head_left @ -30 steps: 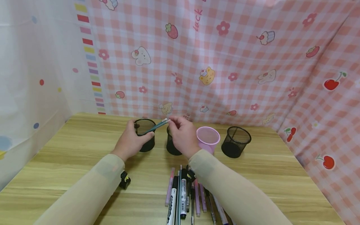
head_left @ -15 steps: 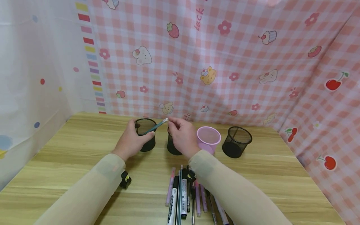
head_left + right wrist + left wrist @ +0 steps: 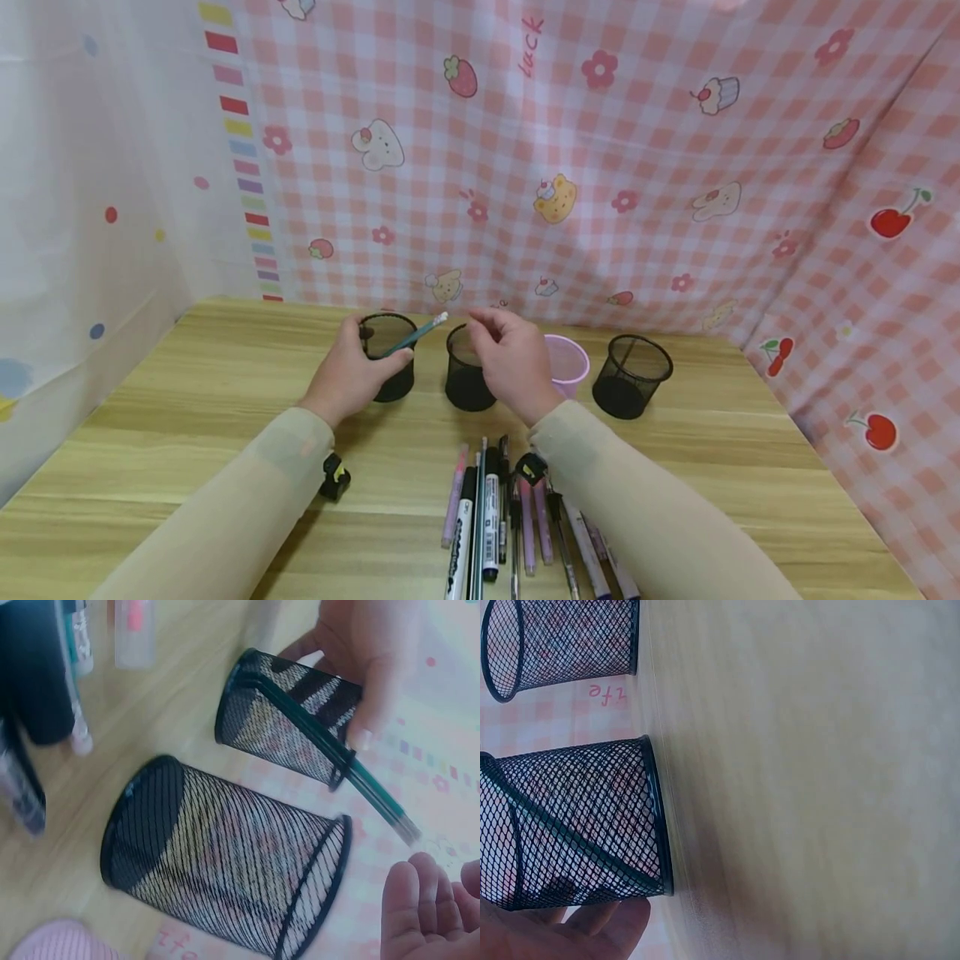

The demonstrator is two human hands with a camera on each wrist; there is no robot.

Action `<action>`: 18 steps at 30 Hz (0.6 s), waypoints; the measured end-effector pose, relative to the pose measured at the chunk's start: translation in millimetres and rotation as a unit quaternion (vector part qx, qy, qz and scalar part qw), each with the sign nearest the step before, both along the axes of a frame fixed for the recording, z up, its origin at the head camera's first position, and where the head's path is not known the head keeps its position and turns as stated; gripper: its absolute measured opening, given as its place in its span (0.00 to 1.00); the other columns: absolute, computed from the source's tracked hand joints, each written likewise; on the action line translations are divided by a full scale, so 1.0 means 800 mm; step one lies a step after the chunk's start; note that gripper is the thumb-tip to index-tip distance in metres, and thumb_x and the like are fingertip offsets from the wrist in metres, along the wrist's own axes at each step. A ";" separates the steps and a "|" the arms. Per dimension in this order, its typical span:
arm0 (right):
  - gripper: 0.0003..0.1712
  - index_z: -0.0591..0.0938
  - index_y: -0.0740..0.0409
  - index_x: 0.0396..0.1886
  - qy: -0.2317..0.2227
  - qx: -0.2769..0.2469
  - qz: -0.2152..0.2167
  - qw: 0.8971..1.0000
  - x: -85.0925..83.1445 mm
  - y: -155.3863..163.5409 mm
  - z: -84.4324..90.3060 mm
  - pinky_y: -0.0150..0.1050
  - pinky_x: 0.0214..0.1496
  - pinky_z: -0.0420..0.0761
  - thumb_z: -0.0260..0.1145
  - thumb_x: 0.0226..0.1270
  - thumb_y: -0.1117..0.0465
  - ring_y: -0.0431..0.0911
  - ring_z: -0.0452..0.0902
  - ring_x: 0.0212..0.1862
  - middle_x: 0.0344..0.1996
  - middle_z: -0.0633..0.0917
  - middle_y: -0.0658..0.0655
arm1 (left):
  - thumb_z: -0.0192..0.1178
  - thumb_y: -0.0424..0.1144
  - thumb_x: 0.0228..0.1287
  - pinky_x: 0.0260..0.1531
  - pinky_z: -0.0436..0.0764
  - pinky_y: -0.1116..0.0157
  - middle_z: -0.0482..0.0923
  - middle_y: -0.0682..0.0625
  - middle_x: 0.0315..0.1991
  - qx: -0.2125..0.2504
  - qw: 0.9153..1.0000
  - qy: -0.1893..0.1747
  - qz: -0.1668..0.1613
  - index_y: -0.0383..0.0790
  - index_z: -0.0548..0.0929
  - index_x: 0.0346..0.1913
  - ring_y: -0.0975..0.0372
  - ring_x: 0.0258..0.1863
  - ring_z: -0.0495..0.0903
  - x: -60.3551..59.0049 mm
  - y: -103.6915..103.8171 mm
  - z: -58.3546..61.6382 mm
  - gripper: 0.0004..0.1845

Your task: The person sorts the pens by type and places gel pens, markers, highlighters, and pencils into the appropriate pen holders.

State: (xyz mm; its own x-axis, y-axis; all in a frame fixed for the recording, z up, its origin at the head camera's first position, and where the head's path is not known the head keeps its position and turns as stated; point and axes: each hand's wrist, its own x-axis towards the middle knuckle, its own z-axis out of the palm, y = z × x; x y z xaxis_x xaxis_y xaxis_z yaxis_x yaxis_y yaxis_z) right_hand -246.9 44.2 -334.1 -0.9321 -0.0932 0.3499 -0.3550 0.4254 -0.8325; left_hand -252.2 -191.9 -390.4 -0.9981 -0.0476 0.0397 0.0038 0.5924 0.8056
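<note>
My left hand [image 3: 345,375] grips the leftmost black mesh pen holder [image 3: 396,385], thumb on the near side. Its fingertips show against the mesh in the left wrist view, where the holder [image 3: 577,817] stands on the table. Green pencils [image 3: 420,332] lean inside that holder, white eraser ends sticking out over the rim to the right; the right wrist view shows the pencils [image 3: 319,742] slanting through the mesh. My right hand [image 3: 517,362] hovers above and beside a second black mesh holder [image 3: 469,387], fingers loosely bent and holding nothing, apart from the pencil ends.
Right of these stand a pink pen holder [image 3: 568,367], partly behind my right hand, and another black mesh holder [image 3: 621,398]. In front lie several markers [image 3: 491,517], pencils and pink pens [image 3: 454,500], some under my right forearm. A checked cloth [image 3: 525,167] hangs behind the table.
My right hand has released the pencil ends and moved a little right, uncovering more of the second holder. The pencils now rest in the left holder; the left hand stays put.
</note>
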 end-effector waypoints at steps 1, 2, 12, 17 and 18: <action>0.13 0.89 0.58 0.55 -0.003 -0.002 0.004 1.000 0.002 0.004 0.002 0.34 0.37 0.82 0.64 0.79 0.60 0.46 0.85 0.39 0.37 0.91 0.58 | 0.63 0.72 0.64 0.71 0.69 0.37 0.63 0.36 0.77 0.000 1.000 -0.001 0.001 0.41 0.50 0.82 0.40 0.74 0.68 0.000 0.000 0.000 0.57; 0.13 0.89 0.57 0.55 -0.010 -0.005 0.007 1.000 0.004 0.008 0.004 0.34 0.37 0.82 0.64 0.79 0.60 0.47 0.86 0.39 0.37 0.91 0.57 | 0.63 0.72 0.64 0.71 0.69 0.37 0.63 0.37 0.77 0.000 1.000 -0.003 0.001 0.41 0.50 0.82 0.40 0.75 0.68 -0.001 0.000 0.000 0.57; 0.13 0.90 0.55 0.54 -0.011 0.090 0.026 0.996 0.023 0.054 0.019 0.40 0.44 0.84 0.64 0.79 0.58 0.42 0.84 0.36 0.36 0.91 0.54 | 0.63 0.72 0.64 0.71 0.68 0.36 0.62 0.38 0.77 0.002 1.000 0.000 -0.001 0.44 0.49 0.83 0.40 0.75 0.67 0.000 -0.002 0.001 0.57; 0.14 0.89 0.54 0.56 -0.010 0.141 0.028 0.990 0.031 0.069 0.023 0.47 0.50 0.86 0.64 0.79 0.56 0.45 0.87 0.41 0.42 0.93 0.54 | 0.63 0.72 0.65 0.71 0.69 0.36 0.62 0.37 0.78 -0.002 1.000 -0.007 0.000 0.44 0.48 0.83 0.40 0.76 0.66 -0.001 -0.001 0.001 0.58; 0.14 0.89 0.54 0.56 -0.011 0.148 0.027 0.988 0.032 0.072 0.023 0.48 0.51 0.86 0.64 0.79 0.56 0.45 0.88 0.43 0.43 0.93 0.54 | 0.63 0.72 0.65 0.71 0.69 0.36 0.61 0.37 0.78 -0.002 1.000 -0.007 0.000 0.44 0.48 0.83 0.40 0.76 0.66 -0.001 -0.001 0.001 0.57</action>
State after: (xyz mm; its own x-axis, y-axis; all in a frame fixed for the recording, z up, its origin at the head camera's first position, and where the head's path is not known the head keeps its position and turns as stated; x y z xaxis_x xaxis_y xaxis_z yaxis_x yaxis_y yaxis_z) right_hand -221.2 101.5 -315.9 -0.9301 -0.2392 0.2786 -0.3670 0.6328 -0.6819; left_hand -252.7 -192.8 -389.9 -0.9985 -0.0481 0.0251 -0.0084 0.5951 0.8036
